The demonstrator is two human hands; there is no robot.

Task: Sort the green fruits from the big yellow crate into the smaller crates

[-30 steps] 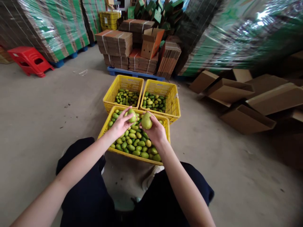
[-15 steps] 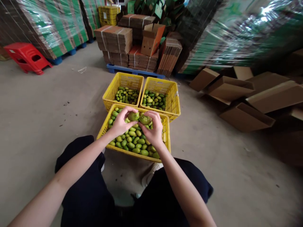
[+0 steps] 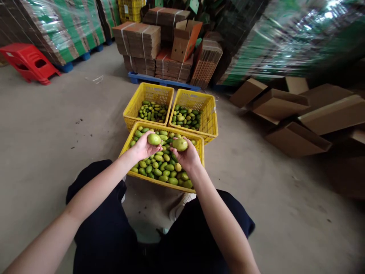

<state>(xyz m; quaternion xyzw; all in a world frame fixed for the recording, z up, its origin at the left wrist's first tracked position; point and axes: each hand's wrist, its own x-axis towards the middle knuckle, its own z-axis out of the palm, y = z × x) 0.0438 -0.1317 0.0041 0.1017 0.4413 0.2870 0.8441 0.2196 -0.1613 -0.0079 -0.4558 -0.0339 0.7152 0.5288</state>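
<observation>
My left hand [image 3: 145, 147] is turned palm up and holds a yellow-green lemon [image 3: 154, 139]. In my right hand [image 3: 189, 155] lies another green lemon [image 3: 180, 144], fingers curled beneath it. Both hands are above the near yellow crate [image 3: 165, 185], a short gap between them. Many green and yellowish lemons [image 3: 163, 166] fill that crate. Behind it, side by side, stand a left yellow crate [image 3: 129, 110] and a right yellow crate [image 3: 210, 114], each with a lower layer of similar fruit.
Flattened cartons [image 3: 139, 42] are stacked on a blue pallet [image 3: 165, 82] beyond the crates. Open cardboard boxes [image 3: 282, 104] lie on the right. A red stool [image 3: 31, 62] stands at the far left, near wrapped pallet loads [image 3: 62, 28].
Both hands have rolled from a fingertip grip to palm up, and the two lemons have moved slightly apart. The whole view has shifted a little.
</observation>
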